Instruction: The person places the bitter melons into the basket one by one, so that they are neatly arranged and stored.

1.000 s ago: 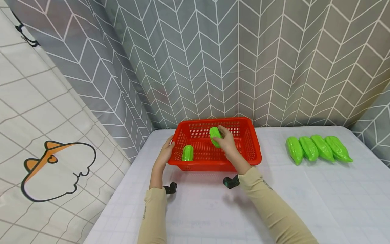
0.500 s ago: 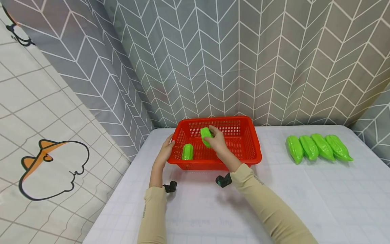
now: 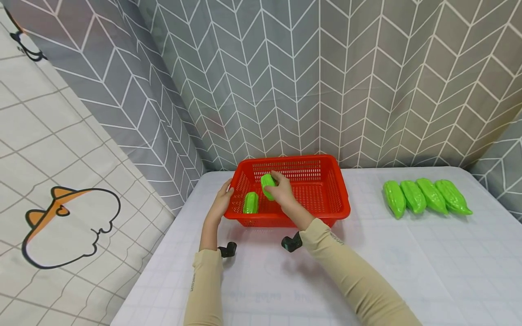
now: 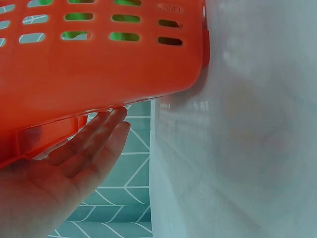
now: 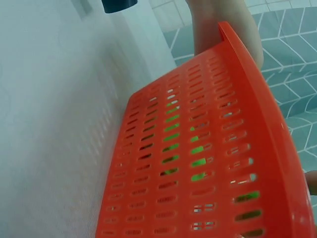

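Note:
A red slotted plastic basket [image 3: 267,221] stands on the white table. My left hand [image 3: 222,201] rests against its left end, and in the left wrist view its straight fingers [image 4: 106,141] lie along the outside wall under the rim. Above the basket floor my right hand [image 3: 282,189] pinches a glossy green ridged pod [image 3: 267,182] between thumb and fingers. Another green pod [image 3: 250,203] lies inside at the left end. Through the slots of the basket wall [image 5: 198,124] in the right wrist view, patches of green show; most of the right hand is hidden there.
Several more green pods [image 3: 424,195] with pointed tips lie in a row on the table [image 3: 408,262] to the right. A grey patterned curtain [image 3: 285,81] hangs behind. Black wrist devices [image 3: 291,242] show below both hands.
My right hand has moved left across the basket with the green pod, coming nearer the pod at the left end. The left hand has stayed against the basket.

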`<act>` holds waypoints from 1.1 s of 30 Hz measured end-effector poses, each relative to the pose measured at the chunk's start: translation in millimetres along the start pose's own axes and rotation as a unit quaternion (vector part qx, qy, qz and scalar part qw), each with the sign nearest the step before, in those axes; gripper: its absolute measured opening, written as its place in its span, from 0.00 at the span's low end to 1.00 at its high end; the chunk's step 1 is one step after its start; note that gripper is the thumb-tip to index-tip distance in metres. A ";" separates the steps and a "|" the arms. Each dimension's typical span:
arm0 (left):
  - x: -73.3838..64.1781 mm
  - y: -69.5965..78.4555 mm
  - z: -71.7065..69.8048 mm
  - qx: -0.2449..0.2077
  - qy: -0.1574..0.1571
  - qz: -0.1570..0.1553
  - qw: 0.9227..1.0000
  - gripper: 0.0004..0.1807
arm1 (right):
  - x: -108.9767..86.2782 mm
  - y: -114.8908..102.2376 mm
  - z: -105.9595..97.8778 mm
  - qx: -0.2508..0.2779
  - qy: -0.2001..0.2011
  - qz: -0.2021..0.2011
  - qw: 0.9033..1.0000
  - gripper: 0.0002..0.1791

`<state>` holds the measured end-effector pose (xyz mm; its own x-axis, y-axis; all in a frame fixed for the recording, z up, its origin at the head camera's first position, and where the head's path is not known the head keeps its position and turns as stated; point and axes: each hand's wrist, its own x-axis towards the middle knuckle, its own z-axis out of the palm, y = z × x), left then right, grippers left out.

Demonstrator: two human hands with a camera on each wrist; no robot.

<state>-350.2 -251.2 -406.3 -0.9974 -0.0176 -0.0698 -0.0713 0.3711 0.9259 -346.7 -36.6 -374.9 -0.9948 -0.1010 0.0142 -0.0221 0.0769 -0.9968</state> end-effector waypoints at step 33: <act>-27.2 35.6 3.7 0.008 -0.007 -0.010 1.000 0.30 | 3.6 2.0 14.3 -0.071 -0.027 0.084 0.994 0.38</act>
<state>-325.5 -234.1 -372.8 -0.9955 -0.0131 -0.0933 -0.0912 0.3852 0.9183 -348.9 -51.0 -377.9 -0.9789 -0.1277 -0.1595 0.1262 0.2358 -0.9636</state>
